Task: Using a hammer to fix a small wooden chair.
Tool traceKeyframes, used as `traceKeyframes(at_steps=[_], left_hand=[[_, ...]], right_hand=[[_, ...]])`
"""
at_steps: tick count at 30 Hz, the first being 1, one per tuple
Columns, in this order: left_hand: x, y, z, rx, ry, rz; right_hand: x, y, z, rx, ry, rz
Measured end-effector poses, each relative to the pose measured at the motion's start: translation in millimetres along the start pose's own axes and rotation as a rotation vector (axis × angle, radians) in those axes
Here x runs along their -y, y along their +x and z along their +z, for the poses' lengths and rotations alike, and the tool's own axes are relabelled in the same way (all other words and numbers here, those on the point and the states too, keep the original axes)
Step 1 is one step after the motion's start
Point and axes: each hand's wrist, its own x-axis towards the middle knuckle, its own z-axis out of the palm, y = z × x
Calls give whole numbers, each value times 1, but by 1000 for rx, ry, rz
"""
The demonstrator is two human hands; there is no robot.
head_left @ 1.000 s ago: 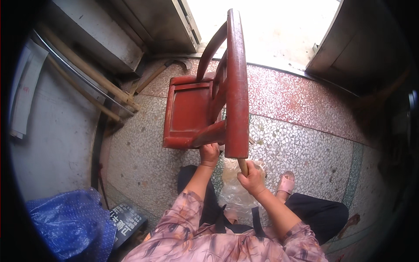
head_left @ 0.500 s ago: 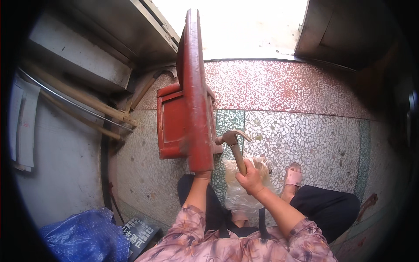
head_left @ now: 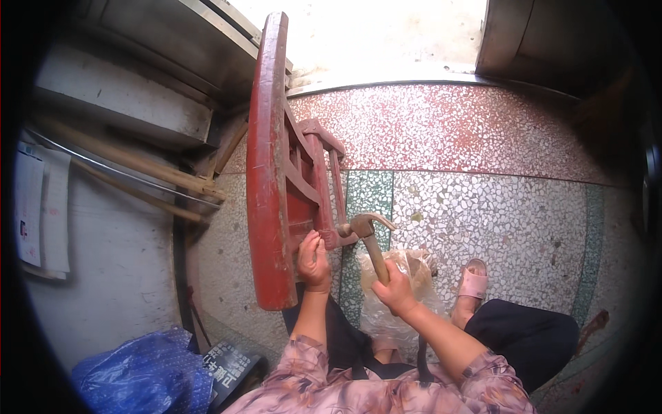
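A red wooden stool (head_left: pixel 267 172) lies tipped on its side in front of me, its long worn board upright and its legs and rails turned to the right. My left hand (head_left: pixel 314 263) is at the board's right side, near the lower rails. Its fingers are bent together in a pinch; whatever they may hold is too small to tell. In my right hand (head_left: pixel 396 288) is a claw hammer (head_left: pixel 373 250), gripped by its wooden handle. The metal head is close to a stool leg, claw pointing right.
A clear plastic bag (head_left: pixel 400 303) lies on the speckled floor (head_left: pixel 476 214) between my feet. Wooden poles (head_left: pixel 138 160) lean at the left by a pale panel with papers. A blue plastic sheet (head_left: pixel 145 372) sits at lower left. The bright doorway (head_left: pixel 386 41) is ahead.
The stool has turned and shifted left, so its legs and rails now show on the right. My left hand has come out from behind the board. The hammer has barely moved.
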Motion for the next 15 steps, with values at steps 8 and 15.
traceKeyframes(at_steps=[8, 15], left_hand=[[-15, 2, 11, -68, -164, -364], [-7, -1, 11, -20, 24, -130]], right_hand=[[-7, 6, -8, 4, 61, 115], [-8, 5, -4, 45, 49, 106]])
